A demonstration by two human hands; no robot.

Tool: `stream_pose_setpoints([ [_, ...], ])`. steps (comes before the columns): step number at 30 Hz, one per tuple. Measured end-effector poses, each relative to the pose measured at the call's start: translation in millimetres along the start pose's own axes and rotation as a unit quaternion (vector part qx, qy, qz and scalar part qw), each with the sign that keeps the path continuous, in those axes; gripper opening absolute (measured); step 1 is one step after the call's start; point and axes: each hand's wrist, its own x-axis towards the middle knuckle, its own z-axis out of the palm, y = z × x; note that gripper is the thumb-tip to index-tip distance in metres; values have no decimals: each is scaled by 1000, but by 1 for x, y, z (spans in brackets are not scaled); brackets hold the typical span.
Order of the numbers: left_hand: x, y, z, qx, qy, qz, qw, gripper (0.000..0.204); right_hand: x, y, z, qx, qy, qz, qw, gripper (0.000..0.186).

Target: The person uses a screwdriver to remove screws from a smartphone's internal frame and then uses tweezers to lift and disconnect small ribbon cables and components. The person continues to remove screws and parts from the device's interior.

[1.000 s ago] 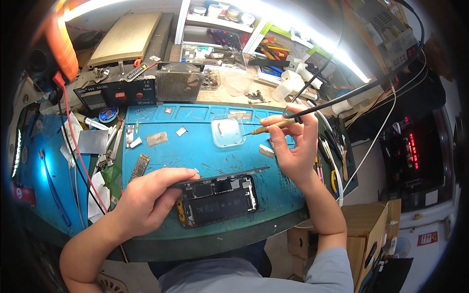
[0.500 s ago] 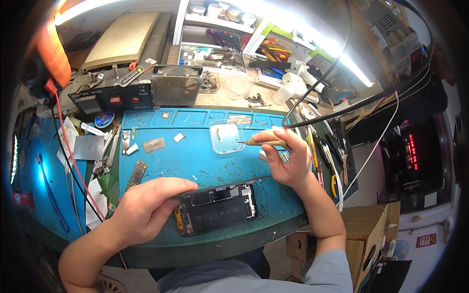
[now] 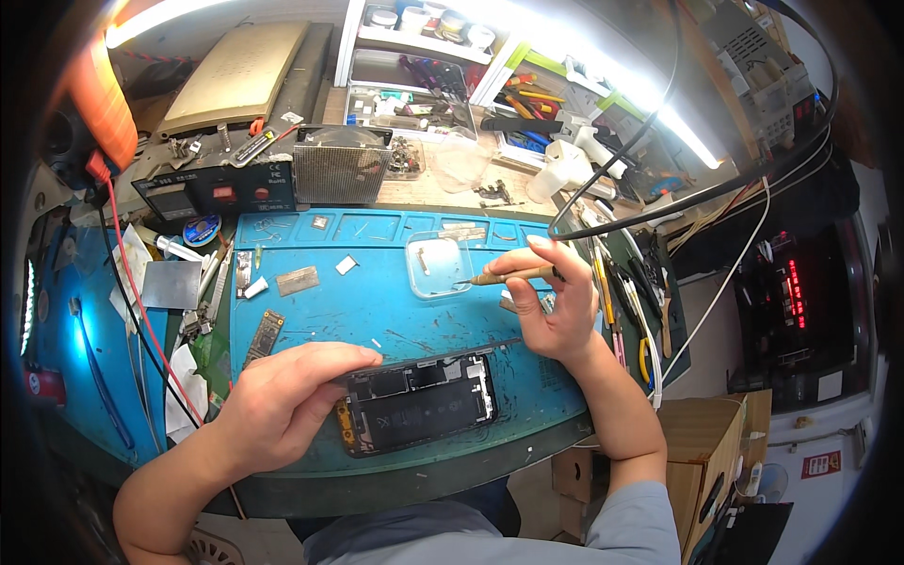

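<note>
An opened smartphone [image 3: 428, 414] lies near the front of the blue mat, its black battery and inner parts showing. Its raised screen panel [image 3: 433, 360] is seen edge-on along the far side. My left hand [image 3: 282, 400] is closed on the left end of this panel, thumb below and fingers on top. In my right hand [image 3: 562, 315], a slim gold-brown screwdriver [image 3: 513, 276] is pinched between the fingers and points left. Its fine tip is over the right side of a clear plastic box [image 3: 412, 281], which contains small pieces; whether the tip touches anything cannot be told.
On the blue mat [image 3: 377, 320] lie a circuit board [image 3: 265, 337], a metal plate [image 3: 298, 281] and small white pieces. Behind stand a black power unit [image 3: 217, 191] and a fan [image 3: 341, 165]. Pliers and tweezers [image 3: 640, 282] crowd the right edge, with a black cable [image 3: 650, 224] above.
The screwdriver's tip has dipped slightly lower over the clear box, and my right hand has tilted a little with it. My left hand and the phone stay put.
</note>
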Motion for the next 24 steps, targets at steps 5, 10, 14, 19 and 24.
stream_pose_setpoints([
  [5,-4,-4,6,6,34,23,999,45,2,-7,-2,4,53,-3,999,51],
  [10,2,0,-3,40,-5,38,998,41,7,-36,-12,-18,101,-28,994,60],
  [14,1,2,0,49,39,20,998,34,4,-67,-8,55,108,-20,993,65],
  [19,0,3,1,6,31,-9,999,27,12,-95,8,124,21,-35,991,73],
  [24,0,5,-1,-7,32,-9,999,28,10,-99,24,118,31,31,992,69],
])
